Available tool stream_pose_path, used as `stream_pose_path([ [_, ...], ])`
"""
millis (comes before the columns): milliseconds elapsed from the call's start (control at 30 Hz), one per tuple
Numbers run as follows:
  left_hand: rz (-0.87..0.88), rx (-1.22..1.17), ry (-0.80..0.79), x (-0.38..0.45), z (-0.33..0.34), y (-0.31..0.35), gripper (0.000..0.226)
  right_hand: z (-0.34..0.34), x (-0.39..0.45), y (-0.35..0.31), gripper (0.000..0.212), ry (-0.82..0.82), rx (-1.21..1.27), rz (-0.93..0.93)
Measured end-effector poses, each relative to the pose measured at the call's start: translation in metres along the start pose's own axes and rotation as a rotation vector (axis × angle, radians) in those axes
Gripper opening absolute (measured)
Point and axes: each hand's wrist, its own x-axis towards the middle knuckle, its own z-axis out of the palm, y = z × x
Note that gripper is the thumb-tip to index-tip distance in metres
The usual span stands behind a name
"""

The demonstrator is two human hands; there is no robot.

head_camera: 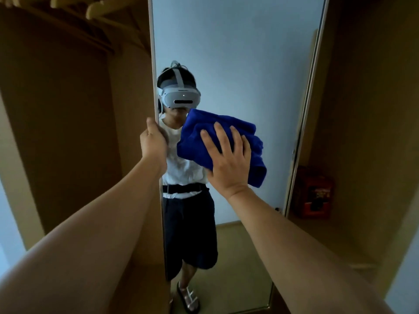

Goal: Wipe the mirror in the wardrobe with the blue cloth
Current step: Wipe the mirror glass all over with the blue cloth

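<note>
right hand [229,159] – fingers spread, pressing blue cloth [199,141] flat against mirror [238,64] | left hand [153,141] – gripping the mirror's left edge

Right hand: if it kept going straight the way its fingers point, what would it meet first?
The right hand points up along the mirror. First comes more of the blue cloth under its fingertips, then apparently only bare glass.

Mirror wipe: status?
Left hand grips mirror edge. Right hand presses blue cloth flat on glass. Nothing in the way.
</note>
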Motion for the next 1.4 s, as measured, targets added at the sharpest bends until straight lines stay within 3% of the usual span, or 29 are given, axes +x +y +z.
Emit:
stream_pose_path([
  [333, 0.020, 0.150, -0.173, 0.023, -0.018, -0.035, 0.046, 0.022, -0.056, 0.008, 0.072, -0.088, -0.059, -0.097],
  [500, -0.102, 0.269, -0.235, 0.025, -0.038, -0.069, 0.055, 0.026, -0.061, 0.007, 0.073, -0.076, -0.071, -0.074],
  [700, -0.193, 0.223, -0.226, 0.009, -0.049, -0.111, 0.036, 0.034, -0.070, -0.018, 0.061, -0.031, -0.081, 0.038],
  [867, -0.151, 0.266, -0.311, 0.018, -0.055, -0.122, 0.043, 0.051, -0.114, -0.042, 0.053, -0.119, -0.025, -0.253],
  [1000, -0.116, 0.272, -0.342, 0.026, -0.054, -0.138, 0.048, 0.061, -0.146, -0.057, 0.048, -0.192, -0.002, -0.277],
  [1200, -0.068, 0.209, -0.244, 0.030, -0.039, -0.151, 0.043, 0.076, -0.192, -0.069, 0.047, -0.236, 0.002, -0.384],
  [1400, -0.053, 0.122, -0.212, 0.033, -0.039, -0.164, 0.054, 0.090, -0.260, -0.078, 0.064, -0.325, 0.002, -0.493],
])
